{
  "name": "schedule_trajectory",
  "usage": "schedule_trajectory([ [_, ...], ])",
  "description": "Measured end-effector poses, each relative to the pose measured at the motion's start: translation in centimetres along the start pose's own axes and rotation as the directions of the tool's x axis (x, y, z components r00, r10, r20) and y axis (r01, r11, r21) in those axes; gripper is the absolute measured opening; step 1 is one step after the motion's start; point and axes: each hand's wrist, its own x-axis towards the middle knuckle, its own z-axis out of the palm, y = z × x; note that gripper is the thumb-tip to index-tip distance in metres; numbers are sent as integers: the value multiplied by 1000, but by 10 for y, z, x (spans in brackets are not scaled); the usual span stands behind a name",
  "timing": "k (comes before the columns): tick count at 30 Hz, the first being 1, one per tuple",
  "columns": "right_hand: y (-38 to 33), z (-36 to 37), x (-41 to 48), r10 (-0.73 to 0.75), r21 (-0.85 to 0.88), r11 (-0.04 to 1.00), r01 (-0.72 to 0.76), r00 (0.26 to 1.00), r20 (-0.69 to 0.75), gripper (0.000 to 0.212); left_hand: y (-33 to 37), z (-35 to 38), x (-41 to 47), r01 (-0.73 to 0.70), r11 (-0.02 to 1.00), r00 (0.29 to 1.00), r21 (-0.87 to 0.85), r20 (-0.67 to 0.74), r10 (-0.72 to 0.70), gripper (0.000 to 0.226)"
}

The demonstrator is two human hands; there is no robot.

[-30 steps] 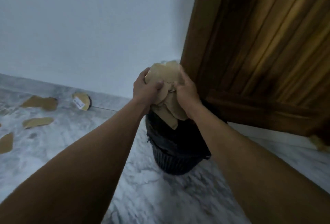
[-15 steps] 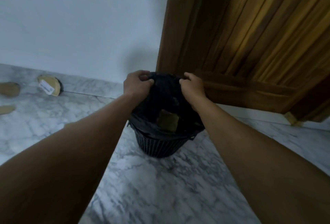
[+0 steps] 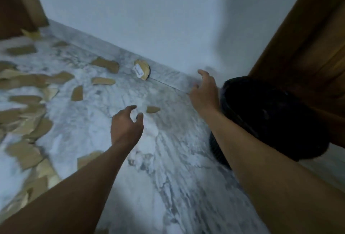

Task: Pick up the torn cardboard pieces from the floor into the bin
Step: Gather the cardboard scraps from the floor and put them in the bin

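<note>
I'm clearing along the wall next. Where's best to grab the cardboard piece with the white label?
Pinch the labelled cardboard piece by its upper edge, coming from above on the room side. It seems to lean against the skirting rather than lie flat, so that edge stands free; the wall blocks the far side.

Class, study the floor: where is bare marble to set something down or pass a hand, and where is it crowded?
Bare marble floor lies between the left hand and the bin, broken only by one small scrap. A second free strip runs between the labelled piece and the right hand. Left of the left forearm, cardboard pieces crowd the floor.
</note>
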Motion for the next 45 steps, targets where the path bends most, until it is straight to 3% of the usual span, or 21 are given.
schedule_trajectory([
  [2,3,44,-3,0,11,1000,-1,997,81,49,-50,-12,-8,75,986,997,151,-23,-73,52],
  [6,27,129,-10,42,-25,999,-36,942,332,55,-125,-33,-54,208,875,964,437,59,-259,75],
  [9,46,183,-8,93,-127,991,-31,855,510,63,-160,-51,-104,251,838,933,484,108,-342,92],
  [14,59,236,7,191,-412,902,128,738,648,73,-197,-62,-167,270,706,916,655,52,-399,103],
  [17,51,253,-6,209,-441,880,175,693,690,75,-207,-56,-169,324,689,911,648,-19,-411,95],
  [21,24,274,-54,76,-394,839,375,636,768,77,-216,-55,-158,336,697,933,633,-124,-337,74],
  [25,-10,295,-122,-67,-249,808,533,504,861,77,-214,-69,-152,340,756,936,560,-282,-211,71],
  [27,-23,299,-156,-134,-152,792,591,411,901,75,-210,-81,-159,457,742,882,491,-355,-309,74],
  [29,-32,300,-187,-204,-73,751,657,336,919,75,-212,-85,-187,533,712,845,458,-324,-425,83],
  [33,-36,299,-227,-270,12,662,749,224,936,81,-221,-88,-247,488,687,863,538,-184,-470,97],
  [41,-38,295,-266,-372,108,694,712,226,900,76,-253,-110,-229,606,649,789,460,-455,-414,66],
  [43,-42,303,-274,-398,123,702,701,242,885,76,-267,-125,-223,599,689,783,408,-477,-399,68],
  [45,-50,316,-284,-432,118,678,725,264,862,75,-280,-146,-215,599,761,735,248,-547,-401,78],
])
